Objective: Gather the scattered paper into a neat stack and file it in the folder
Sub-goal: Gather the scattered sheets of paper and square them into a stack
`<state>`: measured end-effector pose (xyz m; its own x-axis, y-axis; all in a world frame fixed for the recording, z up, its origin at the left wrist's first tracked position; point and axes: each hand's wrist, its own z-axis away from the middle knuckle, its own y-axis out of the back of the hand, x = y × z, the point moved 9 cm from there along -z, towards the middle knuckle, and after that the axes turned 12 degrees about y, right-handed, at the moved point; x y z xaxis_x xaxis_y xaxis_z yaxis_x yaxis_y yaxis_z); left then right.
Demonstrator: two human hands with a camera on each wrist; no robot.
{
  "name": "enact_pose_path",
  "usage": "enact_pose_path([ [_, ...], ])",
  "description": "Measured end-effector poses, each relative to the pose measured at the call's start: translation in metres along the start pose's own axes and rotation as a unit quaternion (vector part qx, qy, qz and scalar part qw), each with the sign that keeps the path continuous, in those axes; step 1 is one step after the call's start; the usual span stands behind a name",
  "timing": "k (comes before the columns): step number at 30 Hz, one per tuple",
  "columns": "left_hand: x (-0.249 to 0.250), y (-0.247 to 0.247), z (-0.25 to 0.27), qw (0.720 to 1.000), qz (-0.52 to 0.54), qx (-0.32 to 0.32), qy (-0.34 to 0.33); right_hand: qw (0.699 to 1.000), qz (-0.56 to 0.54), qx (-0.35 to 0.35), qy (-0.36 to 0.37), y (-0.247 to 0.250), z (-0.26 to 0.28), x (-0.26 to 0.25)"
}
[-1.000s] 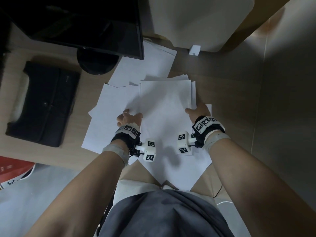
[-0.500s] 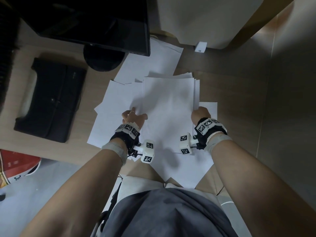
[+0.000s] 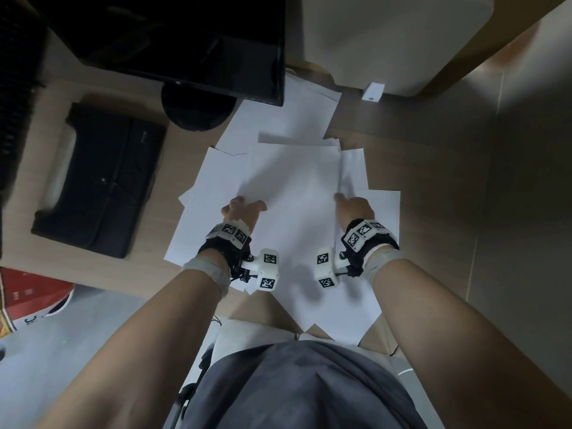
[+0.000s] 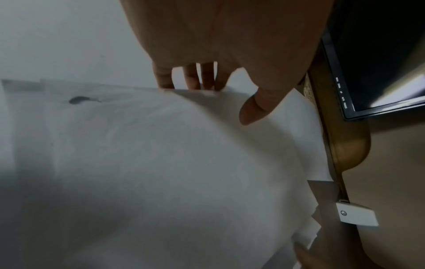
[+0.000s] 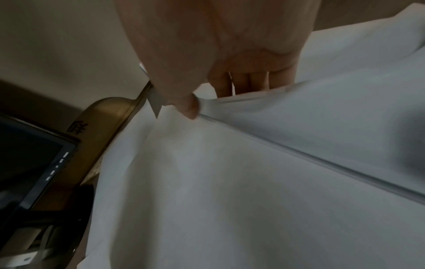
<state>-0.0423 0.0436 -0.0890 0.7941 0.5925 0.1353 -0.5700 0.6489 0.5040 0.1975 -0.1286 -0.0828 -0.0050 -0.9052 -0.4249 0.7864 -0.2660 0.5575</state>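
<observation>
A: Where is the paper, and who has hold of it?

B: The loose white paper sheets [image 3: 291, 193] lie fanned across the pale wooden desk [image 3: 411, 168], just in front of the person. The partly gathered bundle sits on top in the middle. The left hand [image 3: 240, 210] has its fingers tucked under the bundle's left edge with the thumb lying over the top. The right hand [image 3: 356, 209] pinches the right edge, thumb above and fingers below.

A: How would it handle?

B: Light, thin and limp, judging by the way the sheets bow upward between the two hands. They would likely slide over one another easily and crease if squeezed at a corner. Opposite long edges look like the sensible place to hold, so the bundle can be tapped square.

A: And the folder?

B: The black flat folder [image 3: 102, 181] lies well to the left on the desk, shut, with no paper in it.

A: Any writing?

B: A small mark on the folder's cover is too faint to read. The black monitor [image 3: 185, 41] has tiny button labels, also illegible.
</observation>
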Motion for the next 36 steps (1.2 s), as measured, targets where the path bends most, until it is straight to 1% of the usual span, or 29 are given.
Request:
enact_pose_path([
  [2, 0.002, 0.003, 0.004, 1.000, -0.010, 0.017, 0.001, 1.000, -0.012, -0.001, 0.013, -0.006, 0.001, -0.002],
  [4, 0.003, 0.002, 0.004, 1.000, -0.014, 0.003, -0.005, 0.999, -0.021, -0.033, 0.023, -0.019, 0.002, -0.003],
  [6, -0.004, 0.002, -0.004, 0.999, 0.024, -0.018, 0.014, 0.998, -0.017, -0.050, 0.028, -0.028, 0.003, 0.000],
  [9, -0.011, 0.005, -0.006, 0.995, 0.092, -0.043, 0.008, 0.997, -0.045, -0.042, 0.054, -0.033, 0.001, -0.001],
  [13, -0.014, 0.004, -0.005, 0.993, 0.098, -0.059, 0.023, 0.991, -0.080, -0.077, 0.078, -0.030, 0.004, -0.008],
  [14, -0.017, 0.000, -0.015, 0.994, 0.093, -0.056, 0.031, 0.989, -0.085, -0.084, 0.086, -0.028, 0.005, -0.010],
  [15, -0.022, -0.005, -0.029, 0.995, 0.081, -0.039, 0.035, 0.986, -0.096, -0.092, 0.097, -0.026, 0.007, -0.012],
  [17, -0.020, -0.003, -0.027, 0.997, 0.070, -0.019, 0.035, 0.978, -0.115, -0.109, 0.132, -0.020, 0.016, -0.020],
  [19, -0.013, 0.005, -0.007, 0.997, 0.068, 0.002, 0.032, 0.968, -0.138, -0.132, 0.163, -0.013, 0.028, -0.029],
  [20, -0.008, 0.009, 0.000, 0.997, 0.077, 0.007, 0.019, 0.963, -0.154, -0.138, 0.172, -0.008, 0.035, -0.034],
  [21, -0.002, 0.008, 0.004, 0.995, 0.095, -0.004, 0.000, 0.958, -0.170, -0.143, 0.183, -0.002, 0.043, -0.040],
  [23, 0.011, 0.001, 0.016, 0.983, 0.169, -0.060, -0.044, 0.950, -0.183, -0.154, 0.201, 0.008, 0.054, -0.051],
  [25, 0.016, -0.003, 0.029, 0.955, 0.274, -0.105, -0.041, 0.946, -0.176, -0.165, 0.216, 0.018, 0.062, -0.060],
  [26, 0.019, -0.004, 0.037, 0.945, 0.301, -0.118, -0.041, 0.944, -0.175, -0.167, 0.224, 0.025, 0.066, -0.064],
  [28, 0.029, -0.007, 0.055, 0.939, 0.300, -0.152, -0.067, 0.941, -0.166, -0.168, 0.242, 0.036, 0.072, -0.068],
  [29, 0.033, -0.006, 0.064, 0.938, 0.298, -0.158, -0.086, 0.940, -0.161, -0.171, 0.247, 0.041, 0.075, -0.069],
  [31, 0.034, -0.008, 0.069, 0.928, 0.316, -0.174, -0.091, 0.938, -0.152, -0.174, 0.258, 0.049, 0.082, -0.071],
  [33, 0.031, -0.014, 0.074, 0.924, 0.315, -0.197, -0.087, 0.941, -0.137, -0.160, 0.265, 0.060, 0.087, -0.069],
  [36, 0.033, -0.026, 0.084, 0.905, 0.329, -0.250, -0.104, 0.943, -0.150, -0.131, 0.266, 0.083, 0.094, -0.063],
])
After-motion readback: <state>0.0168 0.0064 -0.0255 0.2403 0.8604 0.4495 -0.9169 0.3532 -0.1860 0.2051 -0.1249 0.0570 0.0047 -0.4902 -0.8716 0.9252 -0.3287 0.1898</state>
